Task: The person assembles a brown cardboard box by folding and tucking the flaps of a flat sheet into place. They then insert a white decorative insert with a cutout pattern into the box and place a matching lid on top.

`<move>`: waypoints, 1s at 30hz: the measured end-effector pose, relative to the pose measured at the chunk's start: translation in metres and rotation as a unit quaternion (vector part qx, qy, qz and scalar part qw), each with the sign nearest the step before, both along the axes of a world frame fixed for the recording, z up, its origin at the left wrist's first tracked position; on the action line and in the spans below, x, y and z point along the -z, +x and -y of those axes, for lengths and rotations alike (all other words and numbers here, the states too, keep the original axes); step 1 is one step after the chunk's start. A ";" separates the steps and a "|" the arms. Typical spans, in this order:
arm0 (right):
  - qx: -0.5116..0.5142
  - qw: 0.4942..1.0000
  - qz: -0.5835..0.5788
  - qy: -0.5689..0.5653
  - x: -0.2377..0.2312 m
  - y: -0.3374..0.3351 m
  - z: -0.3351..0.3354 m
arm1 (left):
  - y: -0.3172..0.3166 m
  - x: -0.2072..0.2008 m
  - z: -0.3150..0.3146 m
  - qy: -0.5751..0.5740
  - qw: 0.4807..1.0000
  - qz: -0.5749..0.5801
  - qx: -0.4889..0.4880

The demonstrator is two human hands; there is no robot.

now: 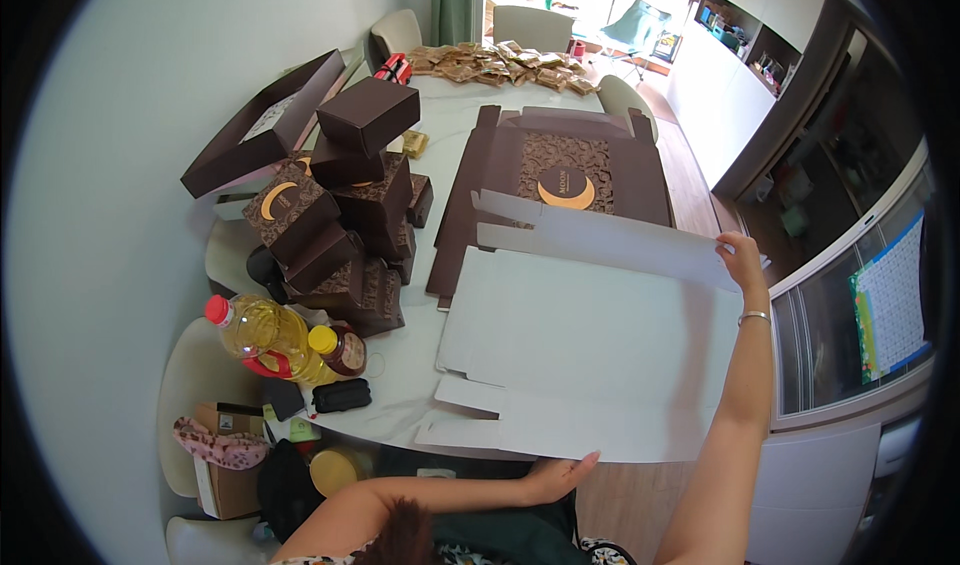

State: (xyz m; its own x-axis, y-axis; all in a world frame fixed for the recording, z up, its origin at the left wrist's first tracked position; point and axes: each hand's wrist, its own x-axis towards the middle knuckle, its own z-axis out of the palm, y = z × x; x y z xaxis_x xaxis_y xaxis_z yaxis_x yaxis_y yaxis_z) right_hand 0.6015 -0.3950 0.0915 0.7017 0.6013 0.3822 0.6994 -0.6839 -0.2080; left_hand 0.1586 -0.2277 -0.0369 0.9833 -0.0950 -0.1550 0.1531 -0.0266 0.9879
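A flat die-cut cardboard box blank lies on the table in front of me, its plain white inner face up. Its far long flap is folded up from the sheet. At the right end of that flap, my right hand is closed, pinching the edge between thumb and fingers. My left hand rests against the near edge of the blank, its fingers stretched out to the right. Just beyond lies another blank, a dark brown one, with a gold crescent and patterned panel face up.
Brown boxes are stacked at the left, beside an oil bottle, a yellow-capped jar and a black case. Many small golden packets cover the far end of the marble-look table. Chairs stand along the left side.
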 end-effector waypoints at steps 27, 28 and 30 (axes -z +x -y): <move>0.000 0.999 -0.052 -0.005 0.019 0.001 -0.025 | -0.004 0.021 0.010 -0.264 0.939 -0.176 -0.129; 0.007 0.998 -0.063 -0.004 0.025 -0.002 -0.021 | -0.002 0.014 0.008 -0.309 0.913 -0.221 -0.151; 0.027 0.995 -0.093 0.006 0.026 -0.011 -0.016 | 0.001 0.006 0.004 -0.339 0.891 -0.272 -0.132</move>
State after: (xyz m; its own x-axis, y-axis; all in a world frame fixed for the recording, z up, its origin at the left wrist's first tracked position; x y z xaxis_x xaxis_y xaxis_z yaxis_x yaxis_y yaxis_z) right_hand 0.5910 -0.3791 0.0658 0.7915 0.5575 0.2504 0.6110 -0.7153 -0.3391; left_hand 0.1594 -0.2315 -0.0429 0.7825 -0.1249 -0.6100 0.5263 0.6564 0.5406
